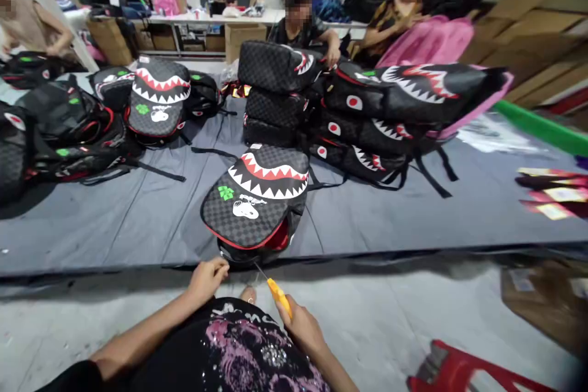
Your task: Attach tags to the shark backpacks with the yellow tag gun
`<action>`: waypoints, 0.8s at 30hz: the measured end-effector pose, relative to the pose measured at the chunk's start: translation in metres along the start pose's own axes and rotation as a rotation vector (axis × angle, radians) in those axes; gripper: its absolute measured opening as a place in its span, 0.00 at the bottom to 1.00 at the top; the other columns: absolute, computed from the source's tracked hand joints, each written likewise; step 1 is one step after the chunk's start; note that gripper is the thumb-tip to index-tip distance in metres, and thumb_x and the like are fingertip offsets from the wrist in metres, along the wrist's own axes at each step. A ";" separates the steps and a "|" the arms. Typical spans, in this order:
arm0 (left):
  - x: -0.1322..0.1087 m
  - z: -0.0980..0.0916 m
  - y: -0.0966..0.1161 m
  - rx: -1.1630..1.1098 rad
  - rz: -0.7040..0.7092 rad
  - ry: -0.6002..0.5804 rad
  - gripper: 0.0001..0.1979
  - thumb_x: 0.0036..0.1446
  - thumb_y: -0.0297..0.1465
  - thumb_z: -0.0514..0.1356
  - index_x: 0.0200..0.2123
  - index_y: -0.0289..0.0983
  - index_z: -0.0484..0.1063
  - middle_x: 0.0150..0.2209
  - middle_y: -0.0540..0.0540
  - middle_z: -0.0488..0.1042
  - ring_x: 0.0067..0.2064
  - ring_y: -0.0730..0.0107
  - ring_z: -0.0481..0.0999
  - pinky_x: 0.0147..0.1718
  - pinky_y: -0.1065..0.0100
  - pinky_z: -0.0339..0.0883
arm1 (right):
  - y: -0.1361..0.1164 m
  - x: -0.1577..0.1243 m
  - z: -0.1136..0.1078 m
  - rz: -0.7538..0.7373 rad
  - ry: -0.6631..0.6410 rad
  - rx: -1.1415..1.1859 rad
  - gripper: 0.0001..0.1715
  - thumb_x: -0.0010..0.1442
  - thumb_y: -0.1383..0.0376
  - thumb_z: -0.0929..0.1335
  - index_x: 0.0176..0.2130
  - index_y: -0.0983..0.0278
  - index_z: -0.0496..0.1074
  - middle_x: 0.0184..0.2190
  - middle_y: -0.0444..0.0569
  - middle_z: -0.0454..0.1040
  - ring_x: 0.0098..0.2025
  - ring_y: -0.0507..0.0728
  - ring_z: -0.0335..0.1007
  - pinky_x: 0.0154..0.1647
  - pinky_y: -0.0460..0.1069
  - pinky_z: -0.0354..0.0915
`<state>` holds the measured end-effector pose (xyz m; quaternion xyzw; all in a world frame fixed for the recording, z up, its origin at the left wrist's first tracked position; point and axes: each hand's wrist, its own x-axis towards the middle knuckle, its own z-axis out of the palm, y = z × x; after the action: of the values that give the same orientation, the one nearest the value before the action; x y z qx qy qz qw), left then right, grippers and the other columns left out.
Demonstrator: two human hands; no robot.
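Observation:
A dark checkered backpack (257,220) with a red-and-white shark-tooth print, a green patch and a white cartoon head lies at the table's near edge. Its side gapes a little, showing red lining. My left hand (207,282) is closed in a pinch at the bag's near left corner; what lies between the fingertips is too small to make out. My right hand (301,321) grips a yellow-handled tool (279,297). The tool's thin metal tip points up and left at the bag's near end; whether it touches is unclear.
Stacked backpacks (367,122) stand beyond to the right, more bags (158,98) to the left. The grey-covered table (151,220) carries label bundles (554,193) at right. Several people are across the table. A red stool (468,370) and a carton (533,300) are on the floor.

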<state>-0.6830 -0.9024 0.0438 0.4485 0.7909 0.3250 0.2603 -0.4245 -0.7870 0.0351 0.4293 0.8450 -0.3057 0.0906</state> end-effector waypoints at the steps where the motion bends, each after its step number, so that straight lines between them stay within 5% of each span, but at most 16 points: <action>1: -0.003 -0.009 -0.002 0.122 0.081 0.057 0.17 0.61 0.37 0.56 0.50 0.38 0.74 0.46 0.40 0.80 0.49 0.56 0.79 0.50 0.57 0.71 | 0.010 -0.001 0.004 0.021 -0.036 0.036 0.21 0.68 0.53 0.57 0.46 0.60 0.72 0.32 0.51 0.80 0.35 0.60 0.77 0.31 0.47 0.58; 3: 0.008 -0.032 0.002 0.404 0.274 0.169 0.32 0.55 0.33 0.63 0.63 0.39 0.63 0.65 0.36 0.62 0.66 0.49 0.61 0.62 0.50 0.57 | 0.028 -0.007 0.007 0.039 -0.090 0.146 0.22 0.67 0.51 0.57 0.45 0.61 0.72 0.31 0.51 0.80 0.35 0.60 0.76 0.31 0.48 0.59; 5: 0.037 -0.055 0.009 0.642 0.398 0.117 0.44 0.47 0.26 0.67 0.67 0.40 0.56 0.71 0.36 0.48 0.71 0.45 0.44 0.66 0.44 0.45 | 0.043 -0.018 0.006 0.042 -0.100 0.320 0.26 0.66 0.47 0.57 0.43 0.61 0.72 0.25 0.48 0.77 0.28 0.59 0.74 0.28 0.48 0.59; 8: 0.091 -0.081 0.028 0.780 0.414 -0.076 0.38 0.44 0.17 0.63 0.61 0.40 0.66 0.64 0.40 0.65 0.66 0.51 0.61 0.64 0.51 0.54 | 0.059 -0.037 0.001 0.003 -0.035 0.608 0.34 0.65 0.41 0.54 0.46 0.62 0.71 0.16 0.42 0.69 0.20 0.57 0.67 0.26 0.49 0.61; 11: 0.131 -0.092 0.067 0.705 0.388 0.095 0.22 0.51 0.18 0.58 0.49 0.39 0.76 0.45 0.44 0.81 0.47 0.62 0.79 0.45 0.65 0.68 | 0.057 -0.050 -0.006 -0.086 0.163 0.762 0.35 0.65 0.40 0.53 0.40 0.62 0.72 0.22 0.46 0.73 0.27 0.58 0.71 0.35 0.51 0.66; 13: 0.146 -0.093 0.102 0.645 0.447 0.294 0.12 0.57 0.24 0.58 0.43 0.39 0.77 0.37 0.45 0.82 0.38 0.63 0.80 0.35 0.67 0.66 | 0.046 -0.052 -0.007 -0.133 0.296 0.820 0.35 0.66 0.41 0.53 0.33 0.62 0.72 0.27 0.50 0.75 0.32 0.58 0.72 0.40 0.52 0.67; 16: 0.156 -0.090 0.145 0.633 0.563 0.365 0.09 0.62 0.35 0.57 0.38 0.39 0.76 0.33 0.45 0.80 0.35 0.62 0.78 0.30 0.67 0.61 | 0.025 -0.048 -0.004 -0.146 0.436 0.834 0.37 0.66 0.40 0.52 0.26 0.62 0.68 0.23 0.50 0.73 0.29 0.58 0.70 0.37 0.52 0.67; 20: 0.154 -0.078 0.165 0.660 0.709 0.291 0.15 0.64 0.41 0.54 0.30 0.39 0.72 0.26 0.45 0.76 0.30 0.64 0.75 0.27 0.66 0.55 | 0.012 -0.033 -0.004 -0.056 0.464 0.812 0.35 0.65 0.39 0.53 0.25 0.60 0.65 0.18 0.46 0.68 0.22 0.56 0.67 0.29 0.50 0.65; 24: 0.135 -0.050 0.175 0.679 1.055 0.073 0.21 0.62 0.47 0.53 0.23 0.40 0.68 0.21 0.48 0.72 0.26 0.69 0.72 0.25 0.66 0.56 | 0.012 0.011 -0.034 0.053 0.361 0.772 0.31 0.64 0.39 0.56 0.33 0.61 0.68 0.14 0.41 0.65 0.16 0.55 0.64 0.17 0.49 0.61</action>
<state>-0.6858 -0.7300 0.1914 0.8248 0.5304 0.1553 -0.1192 -0.4181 -0.7542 0.0522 0.5002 0.6596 -0.5169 -0.2181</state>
